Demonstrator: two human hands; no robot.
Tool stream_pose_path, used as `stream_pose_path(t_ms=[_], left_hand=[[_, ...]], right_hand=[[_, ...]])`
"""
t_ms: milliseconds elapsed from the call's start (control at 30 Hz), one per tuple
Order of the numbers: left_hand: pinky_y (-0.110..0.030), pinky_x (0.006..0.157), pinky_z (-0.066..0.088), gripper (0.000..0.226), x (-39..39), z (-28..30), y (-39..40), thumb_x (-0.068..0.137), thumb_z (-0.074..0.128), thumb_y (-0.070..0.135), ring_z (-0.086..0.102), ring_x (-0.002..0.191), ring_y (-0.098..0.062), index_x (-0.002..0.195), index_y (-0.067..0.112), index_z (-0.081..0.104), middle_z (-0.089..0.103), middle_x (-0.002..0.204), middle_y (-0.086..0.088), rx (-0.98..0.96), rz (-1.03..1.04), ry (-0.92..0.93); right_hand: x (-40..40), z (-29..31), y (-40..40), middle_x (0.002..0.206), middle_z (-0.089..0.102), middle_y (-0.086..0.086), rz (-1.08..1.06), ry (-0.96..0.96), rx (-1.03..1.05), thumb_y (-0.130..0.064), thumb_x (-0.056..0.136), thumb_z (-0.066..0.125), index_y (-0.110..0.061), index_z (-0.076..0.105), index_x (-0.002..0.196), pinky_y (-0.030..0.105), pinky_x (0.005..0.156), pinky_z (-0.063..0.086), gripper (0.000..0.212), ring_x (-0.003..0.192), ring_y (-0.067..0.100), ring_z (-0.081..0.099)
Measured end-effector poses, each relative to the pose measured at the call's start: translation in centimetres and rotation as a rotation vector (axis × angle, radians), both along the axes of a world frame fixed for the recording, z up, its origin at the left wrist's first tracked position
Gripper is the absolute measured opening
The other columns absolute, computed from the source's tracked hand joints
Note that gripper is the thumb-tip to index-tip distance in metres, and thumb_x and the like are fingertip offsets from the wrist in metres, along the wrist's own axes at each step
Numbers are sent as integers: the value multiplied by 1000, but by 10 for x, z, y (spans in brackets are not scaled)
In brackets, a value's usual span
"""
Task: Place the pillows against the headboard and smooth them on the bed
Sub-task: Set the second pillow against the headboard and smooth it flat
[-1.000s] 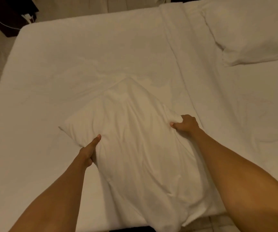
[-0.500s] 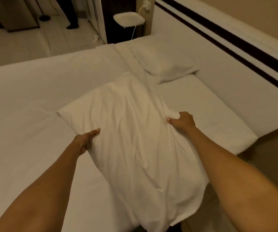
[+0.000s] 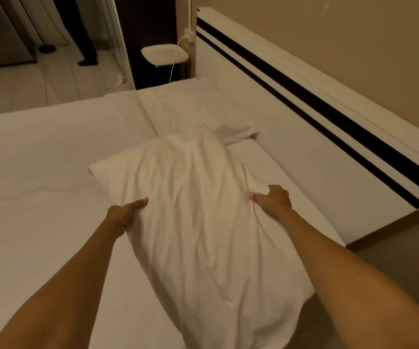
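A wrinkled white pillow (image 3: 198,217) is held over the near corner of the bed (image 3: 39,172), its lower end hanging past the bed's edge. My left hand (image 3: 125,212) grips its left side and my right hand (image 3: 271,197) bunches the cloth on its right side. A second white pillow (image 3: 198,112) lies flat at the far end, next to the white headboard (image 3: 304,117) with two dark stripes. The held pillow's far tip overlaps the near corner of that second pillow.
A small white bedside shelf (image 3: 164,54) with a cable hangs beyond the far end of the headboard. A person's dark trouser legs (image 3: 85,34) stand on the tiled floor (image 3: 27,86) at the back left. Brown floor (image 3: 405,248) shows at the lower right.
My view has swung right, from the middle of the bed toward the headboard. The pillow has travelled with both hands toward the headboard side, close to the second pillow.
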State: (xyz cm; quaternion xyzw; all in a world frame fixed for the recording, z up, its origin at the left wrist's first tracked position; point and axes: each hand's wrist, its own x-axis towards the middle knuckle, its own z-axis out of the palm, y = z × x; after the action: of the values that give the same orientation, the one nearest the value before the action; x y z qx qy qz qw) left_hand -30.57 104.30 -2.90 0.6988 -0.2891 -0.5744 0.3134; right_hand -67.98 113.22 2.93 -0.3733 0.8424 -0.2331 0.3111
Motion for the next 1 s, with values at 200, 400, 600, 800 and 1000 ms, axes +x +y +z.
stream_pose_path(t_ms=[200, 400, 600, 800, 1000], left_hand=[[-46, 103, 46, 96, -74, -13, -27, 60, 89, 35, 53, 122, -37, 134, -7, 44, 54, 136, -17, 22, -35, -8], [-45, 101, 48, 99, -146, -34, -78, 61, 89, 37, 53, 120, -38, 135, -8, 42, 53, 136, -18, 16, -86, -7], [-37, 86, 49, 78, -226, -75, -143, 61, 89, 37, 57, 104, -31, 114, -5, 51, 58, 128, -18, 31, -146, -19], [-38, 90, 47, 93, -290, -126, -190, 65, 85, 42, 54, 109, -33, 128, -12, 44, 53, 131, -20, 30, -214, -32], [-42, 102, 46, 94, -336, -161, -228, 66, 85, 41, 53, 121, -37, 133, -10, 42, 53, 134, -20, 32, -214, -14]], right_hand=[[-71, -9, -17, 109, 68, 11, -30, 15, 13, -43, 79, 71, -7, 65, 112, 43, 90, 54, 50, 104, 32, 62], [-138, -27, -53, 108, 68, 13, -59, 32, 27, -43, 80, 69, -5, 68, 108, 44, 92, 52, 47, 108, 34, 60], [-206, -63, -101, 105, 69, 15, -112, 70, 79, -42, 80, 68, -4, 68, 104, 43, 90, 53, 45, 101, 34, 62], [-269, -104, -141, 102, 69, 16, -133, 102, 83, -41, 81, 69, -3, 68, 103, 43, 87, 55, 44, 97, 35, 63], [-312, -137, -177, 106, 68, 20, -156, 119, 94, -41, 82, 69, 1, 67, 106, 43, 87, 55, 48, 100, 36, 62]])
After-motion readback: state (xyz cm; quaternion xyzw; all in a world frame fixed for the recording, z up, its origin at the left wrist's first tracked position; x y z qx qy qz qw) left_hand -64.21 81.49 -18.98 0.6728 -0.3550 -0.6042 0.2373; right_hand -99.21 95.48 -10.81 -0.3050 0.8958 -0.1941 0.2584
